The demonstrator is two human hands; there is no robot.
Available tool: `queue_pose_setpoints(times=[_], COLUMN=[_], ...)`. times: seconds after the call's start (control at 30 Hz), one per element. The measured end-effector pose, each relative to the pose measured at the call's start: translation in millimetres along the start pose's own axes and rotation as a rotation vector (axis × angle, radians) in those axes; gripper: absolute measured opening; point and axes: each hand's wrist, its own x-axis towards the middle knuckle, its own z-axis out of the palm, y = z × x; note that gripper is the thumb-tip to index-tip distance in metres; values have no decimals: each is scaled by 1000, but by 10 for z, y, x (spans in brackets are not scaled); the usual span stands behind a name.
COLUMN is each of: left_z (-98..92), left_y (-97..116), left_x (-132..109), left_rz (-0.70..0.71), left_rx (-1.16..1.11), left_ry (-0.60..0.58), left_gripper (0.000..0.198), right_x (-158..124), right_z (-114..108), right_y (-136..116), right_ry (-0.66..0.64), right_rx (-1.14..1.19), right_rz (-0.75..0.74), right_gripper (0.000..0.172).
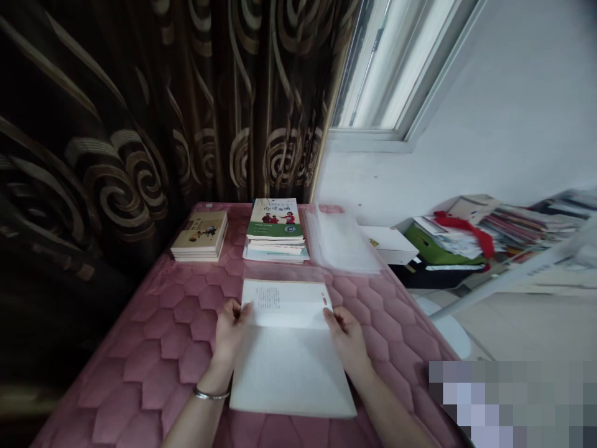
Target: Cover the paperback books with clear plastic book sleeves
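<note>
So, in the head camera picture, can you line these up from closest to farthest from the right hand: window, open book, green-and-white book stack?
From the right hand:
1. Open book: nearest, touching the hand, at its left.
2. Green-and-white book stack: ahead and to the left, on the pink surface.
3. Window: farthest, ahead and high up in the wall.

It looked like a home: a dark-brown, tan-swirled fabric curtain (pixel 219 93) hung beside a pink, hexagon-quilted padded cover (pixel 158 379).

Left hand (pixel 232 331), right hand (pixel 349 339) apart, both seemingly pinching.
</note>
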Motion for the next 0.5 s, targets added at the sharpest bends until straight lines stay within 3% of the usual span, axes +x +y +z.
queue_pose_setpoints(times=[0.13, 0.23, 0.33, 0.5], left_z=[43, 52, 36, 43], left_y=[68, 119, 141, 145], left_x=[-21, -42, -51, -37], left_rz=[-36, -73, -101, -98], left_rx=[-197, -331, -325, -271], left_ry=[37, -98, -194, -144], left_gripper=[45, 50, 48, 46], right_x=[1, -3, -3, 5], right_z=[-15, -25, -21, 1], right_y=[5, 7, 16, 53], right_ry=[-9, -8, -5, 23], right_rx=[26, 27, 12, -48], right_rz=[14, 1, -25, -70], right_gripper=[48, 47, 47, 48])
